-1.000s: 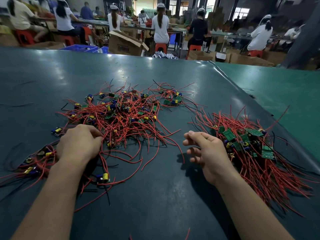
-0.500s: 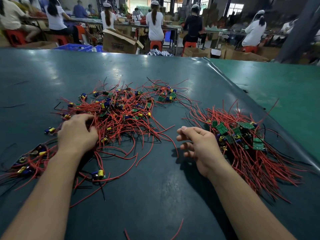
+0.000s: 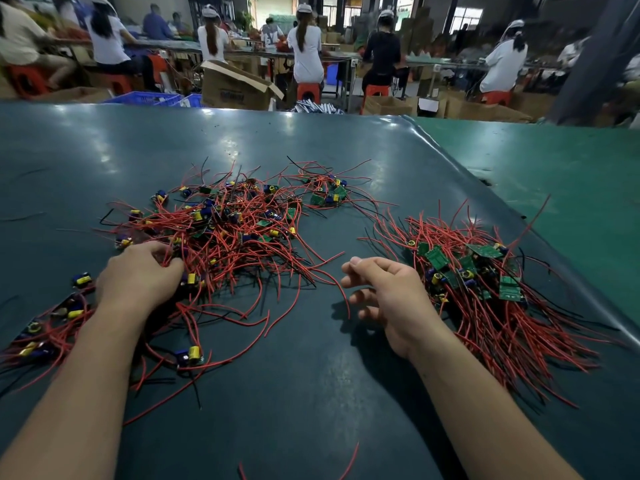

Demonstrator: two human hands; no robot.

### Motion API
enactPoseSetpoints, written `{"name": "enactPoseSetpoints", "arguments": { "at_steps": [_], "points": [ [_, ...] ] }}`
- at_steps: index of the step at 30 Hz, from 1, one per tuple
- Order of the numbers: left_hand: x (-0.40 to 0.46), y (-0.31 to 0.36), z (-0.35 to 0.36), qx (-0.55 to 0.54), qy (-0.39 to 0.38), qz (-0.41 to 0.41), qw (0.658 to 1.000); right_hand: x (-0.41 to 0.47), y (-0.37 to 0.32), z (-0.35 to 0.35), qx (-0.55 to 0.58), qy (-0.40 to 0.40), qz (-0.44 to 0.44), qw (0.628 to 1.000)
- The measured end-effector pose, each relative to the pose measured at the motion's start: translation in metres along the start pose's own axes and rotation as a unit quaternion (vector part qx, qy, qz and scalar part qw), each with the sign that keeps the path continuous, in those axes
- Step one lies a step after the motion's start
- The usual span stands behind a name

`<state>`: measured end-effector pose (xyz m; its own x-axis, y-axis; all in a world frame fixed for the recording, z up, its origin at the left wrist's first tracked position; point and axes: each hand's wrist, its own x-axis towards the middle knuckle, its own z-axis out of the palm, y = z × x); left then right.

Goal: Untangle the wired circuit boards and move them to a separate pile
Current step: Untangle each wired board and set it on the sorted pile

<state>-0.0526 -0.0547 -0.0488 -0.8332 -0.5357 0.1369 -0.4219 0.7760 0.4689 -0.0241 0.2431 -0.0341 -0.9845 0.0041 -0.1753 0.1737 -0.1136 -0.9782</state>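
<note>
Factory floor (workers point(image 3: 307, 46) at benches point(image 3: 242, 51)).

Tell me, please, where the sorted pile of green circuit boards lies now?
In the head view, the sorted pile lies right of centre on the dark mat, just beyond the empty right hand.

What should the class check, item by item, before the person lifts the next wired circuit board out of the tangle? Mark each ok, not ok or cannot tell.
1. Left hand reaches the tangled heap of red-wired green circuit boards: ok, fingers curl into the wires.
2. One single board gripped: cannot tell, fingertips hidden.
3. Right hand free to help: ok, loosely curled, holding nothing.
4. Separate sorted pile of boards lies apart from the heap: ok.
5. Wires free of neighbours: not ok, strands cross densely.
6. Bare dark green table mat between the piles: ok.
</note>
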Motion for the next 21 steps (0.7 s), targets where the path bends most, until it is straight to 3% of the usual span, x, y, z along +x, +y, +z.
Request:
{"name": "enactPoseSetpoints", "arguments": {
  "at_steps": [4,9,15,21],
  "points": [
    [-0.001,0.001,0.003,-0.002,0.065,0.035,0.997,0.0,0.0,-0.001,0.001,-0.004,-0.002,1.0],
    [0.001,0.005,0.009,0.055,-0.004,0.081,0.995,0.0,0.002,-0.001,-0.005,-0.012,-0.003,1.0],
    [0.003,0.009,0.009,0.016,0.035,0.099,0.994,0.001,0.003,0.0,-0.015,-0.017,0.0,1.0],
    [0.007,0.009,0.012,0.015,-0.007,0.117,0.993,0.002,0.004,0.001,-0.012,-0.025,0.009,1.0]
  ]
}}
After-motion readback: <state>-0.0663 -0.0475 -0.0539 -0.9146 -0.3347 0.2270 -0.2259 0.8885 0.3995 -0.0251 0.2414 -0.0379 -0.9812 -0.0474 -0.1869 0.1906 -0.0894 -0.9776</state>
